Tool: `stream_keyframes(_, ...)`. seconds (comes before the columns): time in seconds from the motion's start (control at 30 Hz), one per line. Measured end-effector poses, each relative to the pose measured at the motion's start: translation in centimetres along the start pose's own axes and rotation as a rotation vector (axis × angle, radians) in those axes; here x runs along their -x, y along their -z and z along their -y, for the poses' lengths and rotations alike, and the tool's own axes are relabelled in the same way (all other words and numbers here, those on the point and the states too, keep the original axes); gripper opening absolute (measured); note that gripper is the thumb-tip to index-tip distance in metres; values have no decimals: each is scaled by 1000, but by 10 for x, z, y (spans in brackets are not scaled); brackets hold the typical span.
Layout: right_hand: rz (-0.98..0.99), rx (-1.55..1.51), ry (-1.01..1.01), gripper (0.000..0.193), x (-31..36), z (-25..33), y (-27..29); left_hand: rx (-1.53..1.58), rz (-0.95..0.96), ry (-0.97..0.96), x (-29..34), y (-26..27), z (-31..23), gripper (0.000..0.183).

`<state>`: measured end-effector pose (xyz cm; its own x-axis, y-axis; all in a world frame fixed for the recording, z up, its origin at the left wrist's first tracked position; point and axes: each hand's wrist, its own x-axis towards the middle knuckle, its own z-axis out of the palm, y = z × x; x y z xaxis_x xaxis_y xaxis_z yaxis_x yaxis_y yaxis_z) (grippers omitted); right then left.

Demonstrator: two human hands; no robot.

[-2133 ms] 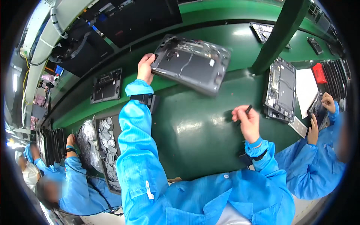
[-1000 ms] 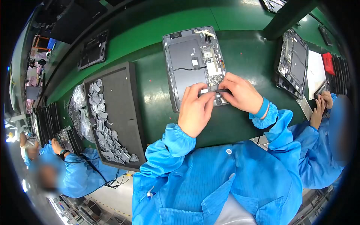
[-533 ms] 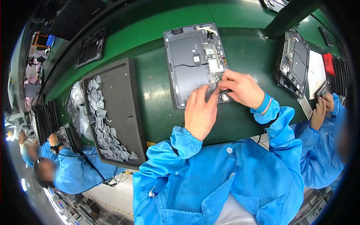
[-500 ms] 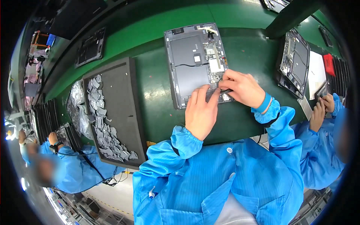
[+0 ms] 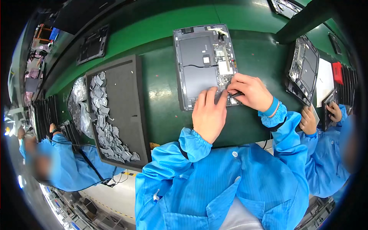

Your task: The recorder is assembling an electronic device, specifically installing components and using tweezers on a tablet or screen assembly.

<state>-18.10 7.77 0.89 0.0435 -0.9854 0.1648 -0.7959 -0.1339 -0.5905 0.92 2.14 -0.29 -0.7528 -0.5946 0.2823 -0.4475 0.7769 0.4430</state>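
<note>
An opened tablet-like device (image 5: 195, 82) lies on the green bench in front of me, its circuit board (image 5: 225, 57) and grey inner panels exposed. My left hand (image 5: 209, 115) rests over its near edge, fingers stretched forward and thumb reaching towards my right fingertips. Bent over the board's near right corner, my right hand (image 5: 251, 92) pinches a slim black tool (image 5: 235, 94) whose exact kind I cannot make out. The small parts under the fingertips are hidden. A thin black cable (image 5: 200, 66) crosses the device's middle.
To the left, a black foam tray (image 5: 124, 92) carries many small grey pieces (image 5: 109, 130). Clear plastic bagging (image 5: 81, 96) lies beside it. Another opened device (image 5: 303, 69) stands tilted at right, near a red item (image 5: 337, 73) and a co-worker's hands (image 5: 308, 120). A dark post (image 5: 303, 25) rises behind.
In view, the bench and device have shifted slightly right. My hands keep nearly the same pose at the board's corner. The right-hand co-worker's hands have moved apart.
</note>
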Motion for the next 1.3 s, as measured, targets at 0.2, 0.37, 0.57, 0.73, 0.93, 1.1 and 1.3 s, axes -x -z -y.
stream_keyframes(0.2, -23, -118, -36, 19, 3, -5, -4, -17, -23, -7, 1, -1, 1, 36)
stream_keyframes(0.37, -14, -123, -50, 25, 7, -7, -2, -22, -25, -4, 3, -3, 2, 36)
stream_keyframes(0.57, -2, 0, -14, 26, 4, -6, -3, -26, -40, 1, 4, -4, 0, 38)
stream_keyframes(0.73, 40, 51, -23, 24, 1, 0, -2, -15, -40, 5, 5, -5, 1, 39)
stream_keyframes(0.93, 29, -46, -24, 23, 2, -3, 0, -33, -37, -12, 3, -4, 2, 39)
stream_keyframes(1.1, -181, -260, -79, 26, 6, -8, -2, -17, 42, -4, 0, 0, 2, 40)
stream_keyframes(1.3, -292, -194, -209, 22, 15, 2, -4, 74, 32, -73, -3, -2, 19, 42)
